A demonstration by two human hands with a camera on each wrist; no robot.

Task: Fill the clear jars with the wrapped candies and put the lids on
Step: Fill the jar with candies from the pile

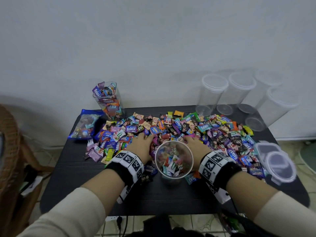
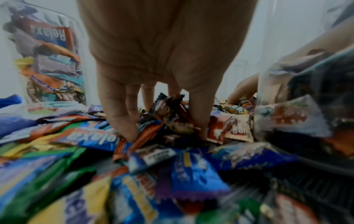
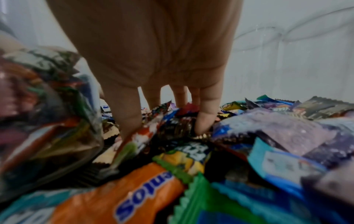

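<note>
A round clear jar (image 1: 174, 161), partly filled with candies, stands at the table's front middle between my hands. Behind it, a wide pile of wrapped candies (image 1: 171, 129) covers the black table (image 1: 82, 190). My left hand (image 1: 143, 139) digs into the pile just left of the jar. In the left wrist view its fingers (image 2: 122, 121) and thumb close on a bunch of dark wrappers (image 2: 172, 115). My right hand (image 1: 191, 140) does the same on the jar's right, and its fingers (image 3: 205, 118) are sunk among wrappers (image 3: 172, 125). A square clear jar (image 1: 107, 100), full and without a lid, stands back left.
Several empty clear jars (image 1: 213, 93) stand at the back right corner. Clear lids (image 1: 277, 161) lie at the right edge. A blue candy bag (image 1: 85, 124) lies at the left. A wicker chair (image 1: 10, 151) stands left of the table, and the wall is close behind.
</note>
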